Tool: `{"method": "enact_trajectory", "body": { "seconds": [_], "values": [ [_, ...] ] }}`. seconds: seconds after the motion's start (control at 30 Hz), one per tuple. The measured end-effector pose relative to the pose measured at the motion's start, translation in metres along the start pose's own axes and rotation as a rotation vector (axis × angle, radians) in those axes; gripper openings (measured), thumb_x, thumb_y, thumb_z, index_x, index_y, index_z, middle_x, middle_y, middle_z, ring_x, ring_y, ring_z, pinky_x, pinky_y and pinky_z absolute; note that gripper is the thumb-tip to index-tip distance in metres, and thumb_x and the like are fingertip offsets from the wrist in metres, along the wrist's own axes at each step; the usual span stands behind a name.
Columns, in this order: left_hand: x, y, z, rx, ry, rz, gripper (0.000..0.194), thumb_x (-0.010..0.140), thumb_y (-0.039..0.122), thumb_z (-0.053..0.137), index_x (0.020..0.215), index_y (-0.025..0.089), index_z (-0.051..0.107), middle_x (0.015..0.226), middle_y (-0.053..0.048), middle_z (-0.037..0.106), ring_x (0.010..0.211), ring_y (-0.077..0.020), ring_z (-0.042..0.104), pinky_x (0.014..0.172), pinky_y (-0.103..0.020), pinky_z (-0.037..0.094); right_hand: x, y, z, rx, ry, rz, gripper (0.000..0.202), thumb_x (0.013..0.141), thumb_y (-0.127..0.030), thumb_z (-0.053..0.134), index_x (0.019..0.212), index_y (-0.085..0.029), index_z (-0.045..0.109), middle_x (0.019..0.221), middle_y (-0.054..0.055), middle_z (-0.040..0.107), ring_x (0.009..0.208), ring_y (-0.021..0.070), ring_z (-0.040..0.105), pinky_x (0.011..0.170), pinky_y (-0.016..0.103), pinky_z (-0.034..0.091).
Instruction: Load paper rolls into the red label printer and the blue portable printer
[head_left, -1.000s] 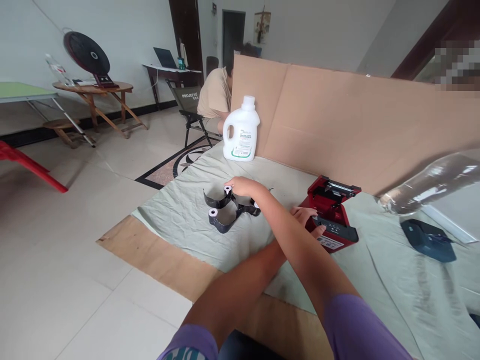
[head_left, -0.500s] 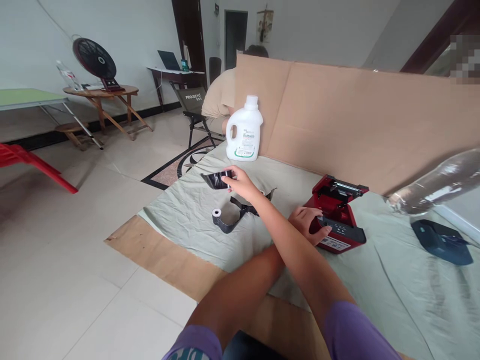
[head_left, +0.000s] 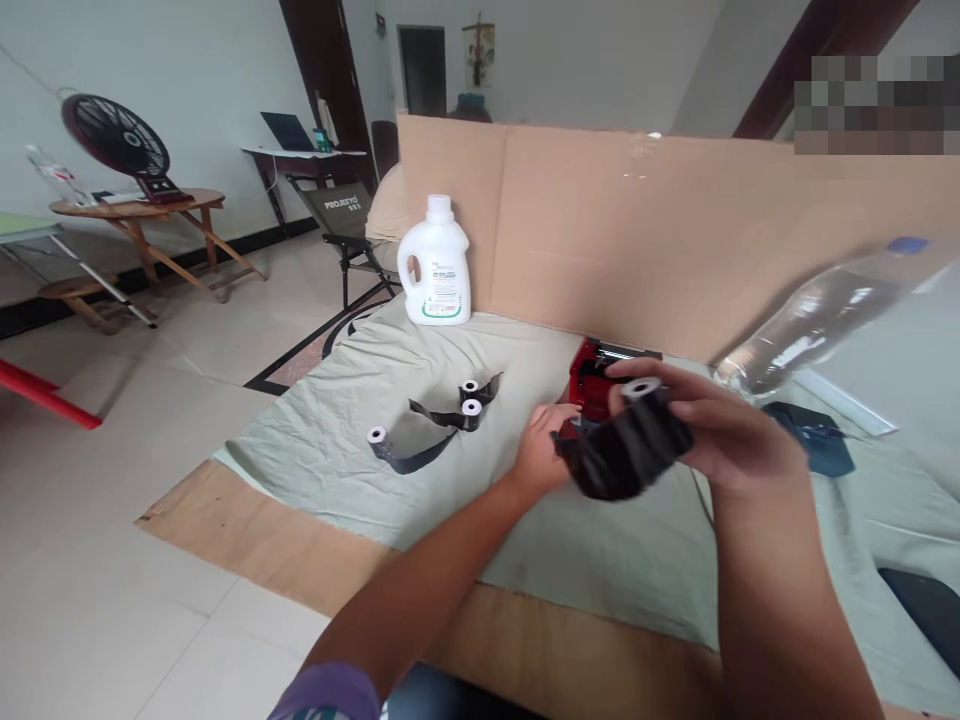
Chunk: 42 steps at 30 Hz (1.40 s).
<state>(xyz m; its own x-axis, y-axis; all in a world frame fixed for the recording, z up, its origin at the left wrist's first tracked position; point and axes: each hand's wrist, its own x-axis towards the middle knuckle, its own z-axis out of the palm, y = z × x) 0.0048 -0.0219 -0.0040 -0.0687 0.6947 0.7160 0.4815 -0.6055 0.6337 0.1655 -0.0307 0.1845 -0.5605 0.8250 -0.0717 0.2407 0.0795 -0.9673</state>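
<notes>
My right hand (head_left: 731, 425) holds up a black paper roll (head_left: 626, 445) with a white end and a loose black tail, blurred by motion. My left hand (head_left: 546, 445) is at the left side of a small red printer (head_left: 589, 385), its fingers closed on the edge. The printer's lid is raised; the held roll and my right hand hide most of its body. Left of the printer, several similar rolls lie on the cloth, among them a front-left roll (head_left: 377, 438) and a middle roll (head_left: 471, 412), their black strips partly unwound.
A white detergent bottle (head_left: 436, 265) stands at the back left against a cardboard panel (head_left: 622, 230). A clear plastic bottle (head_left: 817, 320) leans at the right, near a dark blue object (head_left: 814, 435). Pale green cloth (head_left: 300, 450) covers the surface. Behind the panel a person (head_left: 386, 205) is partly visible.
My right hand has carried a black roll from the left back to the right, above the printer. My left hand has shifted to the printer's left side. The view has turned right.
</notes>
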Motion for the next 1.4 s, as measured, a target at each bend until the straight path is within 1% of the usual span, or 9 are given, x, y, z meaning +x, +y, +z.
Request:
{"method": "enact_trajectory", "body": {
  "seconds": [0.1,0.2,0.33,0.57,0.73,1.1,1.27,1.33,1.4],
  "values": [
    [0.001,0.002,-0.002,-0.072,-0.024,0.043,0.033,0.091,0.035,0.06,0.121,0.02,0.056,0.125,-0.01,0.063,0.117,-0.0264,0.058,0.102,-0.043,0.049,-0.013,0.014,-0.041,0.039,0.183,-0.026,0.063,0.078,-0.058,0.049,0.134,-0.028,0.053,0.1,0.012,0.068,0.078,0.0222,0.068,0.061,0.034,0.045],
    [-0.002,0.004,-0.003,-0.026,0.032,0.086,0.054,0.086,0.038,0.066,0.134,0.02,0.047,0.137,-0.014,0.053,0.126,-0.0297,0.05,0.107,-0.048,0.044,-0.005,0.035,-0.058,-0.144,0.111,-0.043,0.06,0.082,-0.052,0.053,0.136,-0.028,0.052,0.11,0.011,0.069,0.095,0.0253,0.069,0.074,0.037,0.051],
    [-0.011,0.006,-0.006,0.112,-0.006,0.271,0.043,0.089,0.035,0.061,0.131,0.029,0.055,0.141,-0.009,0.048,0.127,-0.0277,0.047,0.105,-0.046,0.043,0.026,0.059,-0.053,-0.495,-0.039,0.044,0.042,0.087,-0.033,0.057,0.128,-0.025,0.055,0.124,0.008,0.066,0.11,0.0229,0.064,0.087,0.033,0.053],
    [-0.015,0.016,-0.004,0.261,-0.1,0.307,0.027,0.088,0.02,0.057,0.103,0.034,0.075,0.097,-0.004,0.067,0.095,-0.0201,0.058,0.089,-0.036,0.044,0.064,0.083,-0.031,-0.9,0.136,-0.053,0.04,0.087,-0.009,0.052,0.125,-0.018,0.06,0.132,0.009,0.063,0.122,0.0223,0.057,0.103,0.034,0.041],
    [-0.012,0.02,-0.002,0.28,-0.089,0.296,0.022,0.091,0.024,0.059,0.103,0.034,0.075,0.097,-0.003,0.071,0.096,-0.0199,0.059,0.089,-0.036,0.043,0.075,0.088,-0.021,-1.121,0.194,0.118,0.037,0.088,-0.008,0.047,0.119,-0.017,0.065,0.121,0.012,0.068,0.117,0.0288,0.059,0.101,0.044,0.035],
    [-0.008,0.022,0.0,0.317,-0.036,0.339,0.021,0.091,0.022,0.061,0.1,0.034,0.076,0.103,-0.001,0.074,0.097,-0.0208,0.059,0.088,-0.038,0.041,0.085,0.089,-0.016,-1.101,0.103,0.224,0.039,0.086,-0.009,0.048,0.115,-0.021,0.07,0.118,0.01,0.071,0.116,0.0299,0.058,0.104,0.05,0.03],
    [-0.007,0.023,0.002,0.307,0.006,0.364,0.021,0.089,0.017,0.063,0.099,0.03,0.075,0.1,0.0,0.075,0.097,-0.0201,0.058,0.088,-0.037,0.04,0.066,0.083,-0.048,-0.828,0.076,0.107,0.027,0.092,-0.037,0.053,0.105,-0.023,0.073,0.107,0.005,0.073,0.106,0.0277,0.063,0.096,0.042,0.041],
    [-0.006,0.024,0.001,0.287,0.016,0.384,0.02,0.088,0.016,0.063,0.1,0.029,0.074,0.099,0.0,0.075,0.097,-0.0196,0.058,0.087,-0.036,0.04,0.058,0.081,-0.065,-0.709,0.175,0.057,0.031,0.09,-0.045,0.054,0.088,-0.021,0.073,0.088,0.004,0.072,0.089,0.0248,0.064,0.084,0.037,0.046],
    [-0.005,0.025,0.0,0.256,-0.001,0.404,0.02,0.089,0.015,0.062,0.1,0.027,0.073,0.098,-0.001,0.075,0.095,-0.0186,0.06,0.086,-0.035,0.041,0.057,0.083,-0.078,-0.629,0.453,0.007,0.032,0.088,-0.047,0.055,0.08,-0.019,0.07,0.08,0.005,0.069,0.081,0.023,0.062,0.079,0.037,0.046]
  ]
}}
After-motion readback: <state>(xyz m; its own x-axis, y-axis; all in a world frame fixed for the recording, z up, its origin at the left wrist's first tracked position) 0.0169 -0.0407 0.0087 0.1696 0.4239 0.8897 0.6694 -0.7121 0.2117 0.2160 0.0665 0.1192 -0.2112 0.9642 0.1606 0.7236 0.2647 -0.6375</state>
